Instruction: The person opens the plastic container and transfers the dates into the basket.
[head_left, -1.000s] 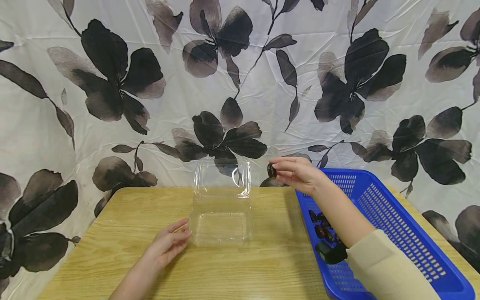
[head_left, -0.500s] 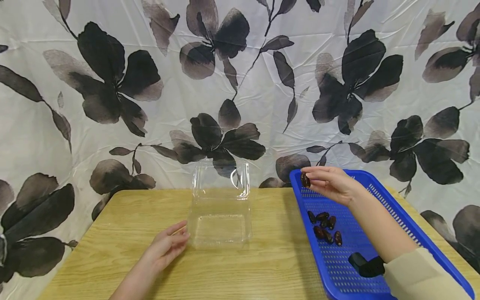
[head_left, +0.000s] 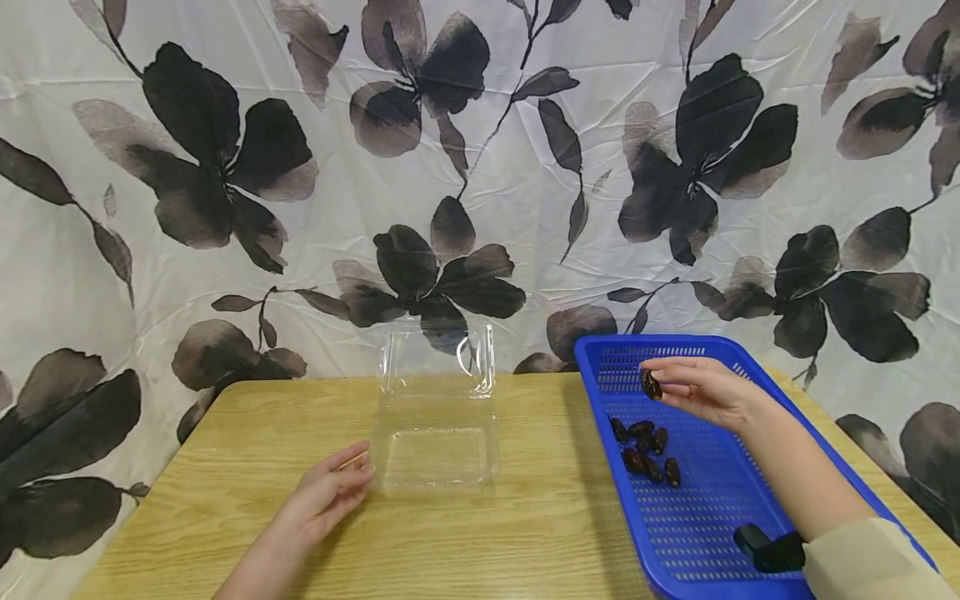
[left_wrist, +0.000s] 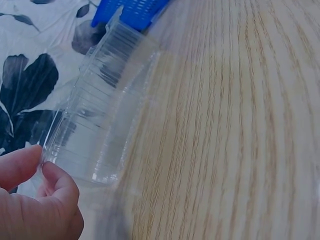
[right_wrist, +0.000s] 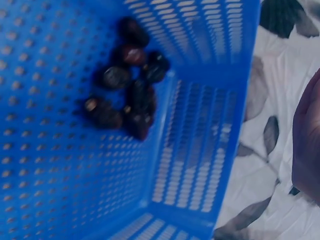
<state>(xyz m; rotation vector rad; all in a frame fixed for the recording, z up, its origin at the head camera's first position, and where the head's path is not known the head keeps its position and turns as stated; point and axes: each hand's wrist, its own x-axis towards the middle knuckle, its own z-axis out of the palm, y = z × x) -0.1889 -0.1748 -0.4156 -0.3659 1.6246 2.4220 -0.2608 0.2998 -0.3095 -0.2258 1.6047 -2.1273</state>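
A dark brown date [head_left: 651,385] is pinched between the fingertips of my right hand [head_left: 705,392], held above the blue basket [head_left: 588,367]. Several more dates [head_left: 647,450] lie in a loose group on the basket's floor; the right wrist view shows them [right_wrist: 125,80] blurred, with only part of that hand [right_wrist: 307,140] at its edge. A clear plastic clamshell container [head_left: 438,454] stands on the table, its lid [head_left: 437,360] raised at the back. At its left side, my left hand [head_left: 326,492] pinches the rim between thumb and finger, as the left wrist view shows [left_wrist: 45,192].
The wooden table [head_left: 540,517] lies between the container and the basket. Behind it hangs a white cloth [head_left: 540,167] with dark flowers. A black strap-like piece [head_left: 768,550] sits at the right wrist, over the basket.
My right hand has moved right and down with the date, from beside the container's lid to over the basket. My left hand stays at the container.
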